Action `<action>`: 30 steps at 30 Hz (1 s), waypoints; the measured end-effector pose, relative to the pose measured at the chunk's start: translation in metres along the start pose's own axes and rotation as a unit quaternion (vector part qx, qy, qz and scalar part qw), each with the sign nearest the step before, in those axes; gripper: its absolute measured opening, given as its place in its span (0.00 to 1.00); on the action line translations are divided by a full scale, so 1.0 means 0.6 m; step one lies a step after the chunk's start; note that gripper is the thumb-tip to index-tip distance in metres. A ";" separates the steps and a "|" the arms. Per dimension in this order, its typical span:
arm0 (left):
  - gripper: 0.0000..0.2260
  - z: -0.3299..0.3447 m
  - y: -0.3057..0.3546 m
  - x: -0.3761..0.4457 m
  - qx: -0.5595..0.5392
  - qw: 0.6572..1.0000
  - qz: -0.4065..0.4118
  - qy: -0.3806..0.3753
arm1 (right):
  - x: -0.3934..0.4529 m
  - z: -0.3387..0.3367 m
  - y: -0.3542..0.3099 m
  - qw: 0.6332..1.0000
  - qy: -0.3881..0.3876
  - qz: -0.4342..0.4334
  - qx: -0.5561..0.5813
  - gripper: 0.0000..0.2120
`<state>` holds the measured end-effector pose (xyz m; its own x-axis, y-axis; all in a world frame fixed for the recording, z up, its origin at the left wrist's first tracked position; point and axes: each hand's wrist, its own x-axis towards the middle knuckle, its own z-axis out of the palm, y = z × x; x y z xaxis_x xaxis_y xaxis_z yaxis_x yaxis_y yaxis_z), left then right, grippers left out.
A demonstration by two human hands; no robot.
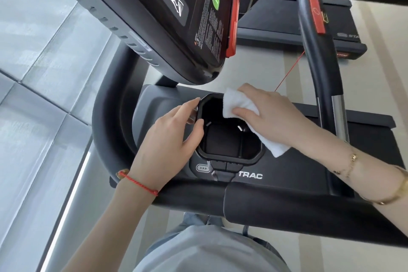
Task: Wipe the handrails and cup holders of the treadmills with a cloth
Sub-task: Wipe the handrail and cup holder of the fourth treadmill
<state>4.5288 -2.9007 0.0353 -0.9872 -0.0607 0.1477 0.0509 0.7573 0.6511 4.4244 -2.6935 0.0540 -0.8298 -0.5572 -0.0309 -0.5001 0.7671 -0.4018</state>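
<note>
A black octagonal cup holder [229, 159] sits in the treadmill's grey console tray. My right hand [273, 115] presses a folded white cloth [237, 104] onto the holder's right rim, fingers flat over the cloth. My left hand [167, 139] rests on the holder's left rim, its thumb hooked over the inner edge and its fingers laid along the outside. A thick black handrail [106, 130] curves round the tray on the left and runs across the front [276, 207].
The tilted console [172, 17] with a green button hangs over the tray's far side. Another black handrail [318, 51] with a red stop tab rises at the right. A second treadmill deck [287, 20] lies beyond. Floor-level window glass [33, 73] is at the left.
</note>
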 end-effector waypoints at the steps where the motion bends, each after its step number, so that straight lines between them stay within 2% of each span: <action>1: 0.19 0.000 0.000 0.001 -0.001 1.000 0.000 0.001 | 0.009 -0.002 -0.004 1.000 -0.010 -0.020 -0.012 0.12; 5: 0.20 -0.001 -0.002 0.001 -0.011 1.000 -0.001 0.001 | 0.035 -0.001 -0.021 0.996 -0.029 -0.062 -0.058 0.13; 10: 0.21 -0.001 -0.002 -0.001 -0.012 1.000 -0.007 0.006 | -0.027 0.018 -0.011 0.993 0.062 0.063 0.081 0.14; 13: 0.21 -0.001 0.000 0.000 -0.009 1.000 -0.010 0.008 | -0.026 0.022 -0.012 0.984 0.031 0.110 0.138 0.16; 17: 0.19 -0.001 0.002 0.000 -0.002 1.000 -0.010 0.011 | 0.015 -0.001 -0.019 0.988 -0.042 0.094 0.111 0.15; 22: 0.19 -0.004 0.004 0.002 -0.014 1.000 0.000 -0.002 | -0.027 0.014 -0.029 0.965 0.020 0.148 0.216 0.15; 25: 0.20 -0.006 -0.001 0.007 -0.009 1.000 0.019 -0.016 | -0.073 0.028 -0.043 0.936 0.005 0.207 0.284 0.21; 27: 0.21 -0.007 -0.005 0.014 -0.005 0.999 0.036 -0.030 | -0.095 0.038 -0.051 0.924 -0.003 0.238 0.301 0.23; 30: 0.22 -0.011 -0.012 0.025 0.000 0.997 0.063 -0.053 | -0.082 0.034 -0.052 0.926 -0.005 0.261 0.272 0.18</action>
<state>4.5148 -2.9114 0.0380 -0.9835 0.1037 0.1482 0.1749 0.7549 0.6321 4.4858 -2.6965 0.0492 -0.9196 -0.1613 -0.3582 0.1692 0.6602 -0.7318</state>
